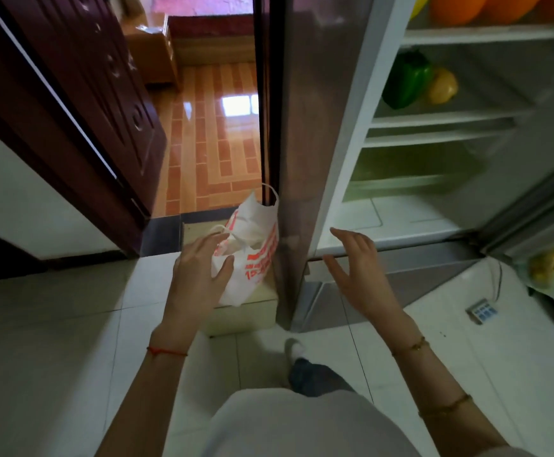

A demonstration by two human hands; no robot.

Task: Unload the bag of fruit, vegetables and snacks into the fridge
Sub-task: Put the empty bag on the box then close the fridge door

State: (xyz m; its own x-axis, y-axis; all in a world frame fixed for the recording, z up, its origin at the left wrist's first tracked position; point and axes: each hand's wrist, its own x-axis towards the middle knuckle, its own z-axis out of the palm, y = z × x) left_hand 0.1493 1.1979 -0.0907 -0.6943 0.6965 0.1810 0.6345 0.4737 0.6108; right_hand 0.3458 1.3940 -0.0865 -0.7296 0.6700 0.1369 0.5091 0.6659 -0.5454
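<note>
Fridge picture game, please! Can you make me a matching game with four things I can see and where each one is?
Things:
1. green pepper
2. oranges
3. white bag
4. left hand

Places:
A. on the top fridge shelf
B. on a low step beside the fridge
C. next to a yellow fruit on the middle shelf
D. reaching over the bag

Pairs: 1-C, 2-A, 3-B, 4-D
</note>
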